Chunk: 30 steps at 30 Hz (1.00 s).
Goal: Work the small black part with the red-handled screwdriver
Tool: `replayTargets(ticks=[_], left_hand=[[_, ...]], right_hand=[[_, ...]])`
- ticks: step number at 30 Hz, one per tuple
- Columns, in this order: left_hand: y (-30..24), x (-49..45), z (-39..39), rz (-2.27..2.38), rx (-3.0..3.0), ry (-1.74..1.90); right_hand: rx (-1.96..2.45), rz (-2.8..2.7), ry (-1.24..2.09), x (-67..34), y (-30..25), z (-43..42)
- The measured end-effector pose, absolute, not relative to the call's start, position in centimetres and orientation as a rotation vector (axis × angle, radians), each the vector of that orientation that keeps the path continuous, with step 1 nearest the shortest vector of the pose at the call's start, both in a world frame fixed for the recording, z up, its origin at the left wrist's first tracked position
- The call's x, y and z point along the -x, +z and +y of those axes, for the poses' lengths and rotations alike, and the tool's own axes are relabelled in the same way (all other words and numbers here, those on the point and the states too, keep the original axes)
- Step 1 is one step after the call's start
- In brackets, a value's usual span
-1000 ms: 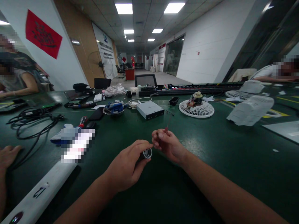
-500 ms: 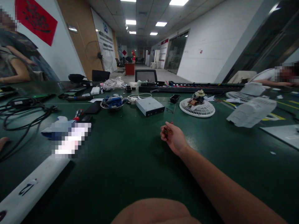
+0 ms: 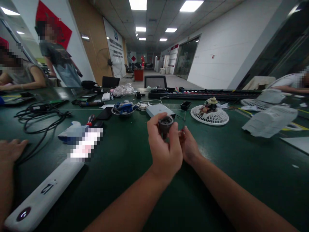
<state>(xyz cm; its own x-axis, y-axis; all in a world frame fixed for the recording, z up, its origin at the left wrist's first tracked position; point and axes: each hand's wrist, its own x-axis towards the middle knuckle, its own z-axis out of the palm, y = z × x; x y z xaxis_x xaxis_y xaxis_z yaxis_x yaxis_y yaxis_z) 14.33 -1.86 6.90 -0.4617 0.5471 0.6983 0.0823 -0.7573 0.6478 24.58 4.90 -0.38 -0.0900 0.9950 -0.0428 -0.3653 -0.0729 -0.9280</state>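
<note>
My left hand (image 3: 164, 148) is raised over the middle of the table, its thumb and fingers closed around a small round dark part (image 3: 166, 121). The part has a ring-shaped rim with a recessed centre and a narrower piece below. Just to the right and partly behind it, my right hand (image 3: 189, 145) is closed on a slim screwdriver (image 3: 184, 118). Its thin shaft points up and its handle is mostly hidden in the fingers. Behind my hands lies a silver optical drive (image 3: 159, 110), partly covered by my left hand.
A white fan grille with a motor (image 3: 209, 114) and a translucent plastic housing (image 3: 270, 118) lie right. Left are a metal bowl (image 3: 123, 112), a long white device (image 3: 45, 193), black cables (image 3: 41, 117) and another person's hand (image 3: 14, 149). Co-workers are at both sides.
My left hand has come up into the middle with the round dark part in it, beside my right hand. The right hand still holds the screwdriver. The view has shifted slightly left.
</note>
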Motion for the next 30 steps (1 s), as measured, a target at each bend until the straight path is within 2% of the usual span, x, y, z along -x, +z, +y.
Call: replayTargets(ticks=[5,9,14,17,22,30], left_hand=[[5.8,-14.1,5.5,1.118,-1.414,2.388],[4.4,-12.0,7.7,1.191,-1.760,2.239],[1.5,-7.1,5.3,1.176,-2.303,1.710],[0.4,-3.9,2.4,1.278,-2.388,1.371],[-0.3,-0.7,-0.8,1.594,-2.058,1.243],[0.1,0.3,-0.1,1.572,-2.003,1.120]], right_hand=[[0.857,-0.791,1.579,-24.7,-0.2,5.0],[0.891,-0.941,1.580,-24.6,-0.4,4.9],[1.002,-1.182,1.528,-24.3,-0.6,4.7],[1.017,-1.293,1.510,-24.1,-0.8,4.6],[1.086,-1.552,1.252,-24.0,-1.0,4.1],[1.112,-1.914,0.744,-24.4,0.1,3.5]])
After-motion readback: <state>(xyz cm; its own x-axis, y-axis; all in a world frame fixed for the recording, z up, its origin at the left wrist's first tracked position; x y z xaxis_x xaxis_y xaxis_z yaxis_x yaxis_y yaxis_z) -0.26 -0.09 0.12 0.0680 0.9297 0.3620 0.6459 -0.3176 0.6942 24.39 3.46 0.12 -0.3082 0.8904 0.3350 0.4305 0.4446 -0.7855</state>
